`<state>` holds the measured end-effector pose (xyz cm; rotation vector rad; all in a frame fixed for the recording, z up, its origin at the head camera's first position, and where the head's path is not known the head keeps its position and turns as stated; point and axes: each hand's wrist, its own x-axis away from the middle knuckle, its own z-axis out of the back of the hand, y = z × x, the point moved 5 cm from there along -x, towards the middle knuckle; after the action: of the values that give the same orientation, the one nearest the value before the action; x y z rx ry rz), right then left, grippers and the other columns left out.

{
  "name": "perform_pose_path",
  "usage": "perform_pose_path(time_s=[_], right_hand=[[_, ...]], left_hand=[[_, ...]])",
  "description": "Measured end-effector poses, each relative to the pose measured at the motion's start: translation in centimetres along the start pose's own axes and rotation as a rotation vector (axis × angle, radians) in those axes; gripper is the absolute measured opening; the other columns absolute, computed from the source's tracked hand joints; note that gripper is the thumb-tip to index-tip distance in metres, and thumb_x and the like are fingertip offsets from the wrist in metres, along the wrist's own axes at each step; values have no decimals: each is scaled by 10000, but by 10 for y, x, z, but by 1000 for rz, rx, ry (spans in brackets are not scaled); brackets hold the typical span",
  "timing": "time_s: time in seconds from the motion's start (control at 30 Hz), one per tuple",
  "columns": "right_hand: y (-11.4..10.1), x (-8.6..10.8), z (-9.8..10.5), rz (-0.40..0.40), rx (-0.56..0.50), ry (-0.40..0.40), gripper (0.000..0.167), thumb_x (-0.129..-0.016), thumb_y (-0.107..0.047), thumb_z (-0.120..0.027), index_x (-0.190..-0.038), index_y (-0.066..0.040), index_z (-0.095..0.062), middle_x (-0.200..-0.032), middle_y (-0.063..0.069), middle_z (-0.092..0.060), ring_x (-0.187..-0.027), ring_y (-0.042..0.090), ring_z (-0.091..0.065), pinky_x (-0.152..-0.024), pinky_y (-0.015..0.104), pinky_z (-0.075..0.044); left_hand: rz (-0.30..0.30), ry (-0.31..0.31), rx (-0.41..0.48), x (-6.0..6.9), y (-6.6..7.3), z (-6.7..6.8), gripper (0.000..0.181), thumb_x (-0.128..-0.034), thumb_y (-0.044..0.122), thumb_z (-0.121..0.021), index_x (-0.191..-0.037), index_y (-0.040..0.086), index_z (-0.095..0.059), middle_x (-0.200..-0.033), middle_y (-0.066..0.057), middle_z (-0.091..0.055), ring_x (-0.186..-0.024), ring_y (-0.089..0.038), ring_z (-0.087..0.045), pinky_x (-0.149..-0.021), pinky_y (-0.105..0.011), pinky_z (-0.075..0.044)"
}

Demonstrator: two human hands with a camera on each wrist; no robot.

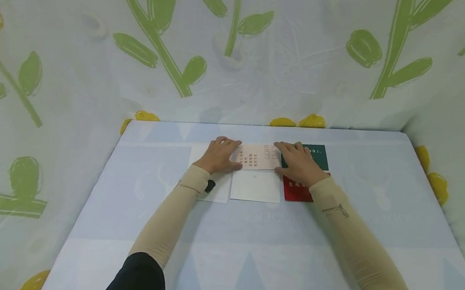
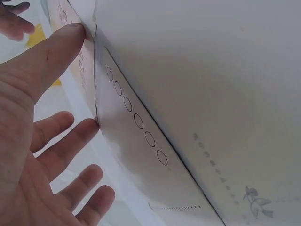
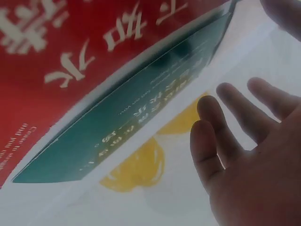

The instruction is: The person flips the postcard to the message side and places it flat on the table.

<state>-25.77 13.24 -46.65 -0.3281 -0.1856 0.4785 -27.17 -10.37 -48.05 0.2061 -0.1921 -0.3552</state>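
On the table, a pale pink postcard (image 1: 257, 158) printed with lettering lies between the two hands. My left hand (image 1: 218, 156) is at its left end; in the left wrist view the thumb (image 2: 59, 52) touches the card's edge and the other fingers are extended. At the right end is my right hand (image 1: 300, 166), fingers extended, over part of a green card (image 1: 319, 156). A red card (image 1: 294, 193) lies in front of the green one, partly under the right wrist. In front of the pink postcard sits a white card (image 1: 255, 187).
More white cards (image 1: 219, 193) lie under the left hand and wrist; one shows a row of ovals (image 2: 131, 136). The table (image 1: 214, 229) has a pale blue patterned cover. A flower-printed curtain (image 1: 293, 66) hangs close behind its back edge.
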Motion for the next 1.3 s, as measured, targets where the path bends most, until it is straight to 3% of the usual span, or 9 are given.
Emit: perform_pose_path(time_s=[0.27, 0.43, 0.63, 0.87, 1.3], right_hand=[[3, -22, 0, -52, 9, -148, 921, -870, -380, -797, -1596, -117, -296, -1599, 148, -354, -1334, 393, -321, -1151, 612, -192], [0, -30, -2, -63, 36, -189, 924, -853, -372, -807, -1583, -79, -322, -1556, 166, -414, -1303, 390, -350, -1152, 607, -194], [-1, -32, -4, -98, 117, -186, 938, -833, -385, -828, -1575, -74, -346, -1526, 157, -454, -1302, 381, -380, -1157, 605, -217], [-7, -36, -3, -93, 133, -179, 910, -830, -369, -828, -1566, -86, -374, -1516, 161, -465, -1315, 385, -391, -1156, 613, -222], [-8, -37, -1, -78, 146, -145, 903, -822, -367, -836, -1558, -96, -389, -1522, 149, -456, -1319, 378, -384, -1157, 614, -213]], left_hand=[[-12, 9, 10, -3, 1, 3, 799, -881, 481, -767, -1541, 179, -432, -1527, -69, -473, -1449, -328, -304, -1175, -482, -243], [-9, 0, 20, -4, 0, 0, 784, -879, 479, -769, -1532, 189, -446, -1528, -65, -465, -1441, -328, -308, -1168, -482, -254], [-9, -17, 36, -5, 3, -3, 783, -881, 478, -769, -1536, 202, -441, -1531, -61, -456, -1443, -322, -297, -1178, -479, -239], [-6, -7, 39, -5, 3, 0, 781, -868, 448, -794, -1526, 196, -457, -1511, -70, -469, -1429, -314, -320, -1179, -472, -241], [-33, 63, 67, -7, 5, 4, 811, -826, 395, -846, -1510, 165, -476, -1432, -101, -453, -1303, -291, -387, -1107, -444, -322]])
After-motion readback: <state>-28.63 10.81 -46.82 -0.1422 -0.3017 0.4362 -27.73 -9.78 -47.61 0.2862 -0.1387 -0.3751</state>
